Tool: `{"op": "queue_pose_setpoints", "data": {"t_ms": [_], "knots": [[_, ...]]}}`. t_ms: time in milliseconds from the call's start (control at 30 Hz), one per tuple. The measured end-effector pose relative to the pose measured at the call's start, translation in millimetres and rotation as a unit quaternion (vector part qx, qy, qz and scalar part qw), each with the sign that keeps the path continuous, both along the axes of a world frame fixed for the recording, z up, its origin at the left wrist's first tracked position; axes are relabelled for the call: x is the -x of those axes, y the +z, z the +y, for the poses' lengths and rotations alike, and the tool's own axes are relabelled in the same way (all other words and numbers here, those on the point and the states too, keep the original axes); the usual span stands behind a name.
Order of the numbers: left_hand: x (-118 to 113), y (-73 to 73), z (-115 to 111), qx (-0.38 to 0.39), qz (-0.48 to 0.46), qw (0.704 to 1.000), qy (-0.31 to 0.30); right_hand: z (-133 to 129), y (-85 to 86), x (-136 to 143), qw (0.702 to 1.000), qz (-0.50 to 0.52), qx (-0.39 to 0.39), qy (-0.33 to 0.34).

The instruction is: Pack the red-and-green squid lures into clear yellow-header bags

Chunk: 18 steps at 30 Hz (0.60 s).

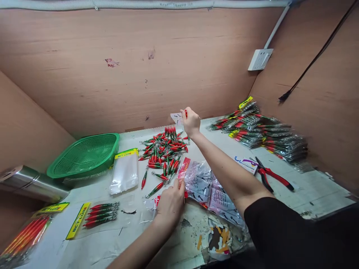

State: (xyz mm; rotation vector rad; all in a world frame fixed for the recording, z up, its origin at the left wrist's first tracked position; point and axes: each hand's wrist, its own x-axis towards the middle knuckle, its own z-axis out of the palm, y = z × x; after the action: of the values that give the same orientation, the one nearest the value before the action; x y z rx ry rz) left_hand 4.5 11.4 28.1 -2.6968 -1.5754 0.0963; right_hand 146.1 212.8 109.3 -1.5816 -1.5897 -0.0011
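My right hand [192, 121] is raised above the back of the worktop, fingers closed round something red; a small printed packet [177, 118] shows just left of it. Below lies a loose pile of red and green lures [159, 149]. My left hand [171, 200] is low at the front of the pile, its fingers pressed together at the edge of the clear printed packets [198, 183]. A clear bag with a red label [150, 209] lies partly under that hand. What the left fingers hold is hidden.
A green basket [84, 155], a metal cylinder [33, 183], empty header bags [125, 173] and filled lure packs [102, 216] stand or lie at left. Bagged lures [269, 138] are heaped at back right, with red-handled pliers [270, 175] in front. Walls enclose the worktop.
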Motion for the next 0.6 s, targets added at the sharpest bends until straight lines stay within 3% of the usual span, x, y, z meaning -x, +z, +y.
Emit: {"op": "queue_pose_setpoints", "data": {"t_ms": [200, 267, 333, 400, 467, 533, 600], "knots": [[5.1, 9.3, -1.7, 0.03, -0.014, 0.997, -0.066, -26.6, 29.3, 4.8, 0.996, -0.039, -0.075, -0.005], [7.9, 8.1, -1.5, 0.039, -0.011, 0.997, -0.073, -54.0, 39.5, 0.1, 0.987, -0.081, -0.13, 0.042], [10.9, 5.3, 0.2, 0.041, -0.009, 0.997, -0.065, -92.2, 40.4, -9.5, 0.968, -0.148, -0.146, 0.139], [13.3, 2.4, 2.0, 0.039, -0.013, 0.998, -0.056, -135.5, 29.2, -21.8, 0.944, -0.226, -0.037, 0.24], [14.6, 0.3, 2.9, 0.04, -0.019, 0.997, -0.056, -174.9, 8.4, -33.7, 0.88, -0.321, 0.154, 0.315], [14.9, -1.1, 2.6, 0.044, -0.025, 0.997, -0.061, -202.5, -15.0, -42.2, 0.814, -0.387, 0.275, 0.334], [14.3, -2.0, 1.8, 0.046, -0.031, 0.996, -0.063, -215.9, -33.8, -45.2, 0.791, -0.418, 0.319, 0.313]]}}
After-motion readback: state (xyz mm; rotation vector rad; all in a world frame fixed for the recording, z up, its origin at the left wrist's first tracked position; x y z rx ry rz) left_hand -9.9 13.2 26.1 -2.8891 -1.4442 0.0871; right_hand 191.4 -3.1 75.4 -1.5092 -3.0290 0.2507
